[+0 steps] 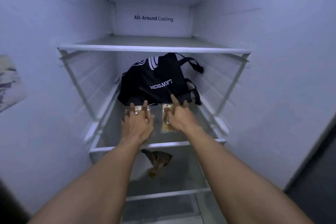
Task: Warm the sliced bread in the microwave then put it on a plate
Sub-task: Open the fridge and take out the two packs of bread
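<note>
Centre of the frame: I am reaching both arms into the fridge [54, 23] for the sliced bread, which is lying in two clear packs side by side on the middle shelf [163, 145], near its front edge where it is easy to reach. My left hand [137, 123] is hovering over the left pack [138, 109] with fingers spread, and I judge it is getting ready to close around the pack. My right hand [179, 117] is coming over the right pack [165, 123] with its forefinger stretched forward and the other fingers loose. It is pinching nothing, and I cannot tell whether either hand is touching the plastic. Just behind the packs a black bag [154, 80] is slumping against the back wall, its contents hidden. Lower centre, a crumpled brown wrap [158, 160] is lying on the shelf beneath. The bread is not yet out of the fridge.
</note>
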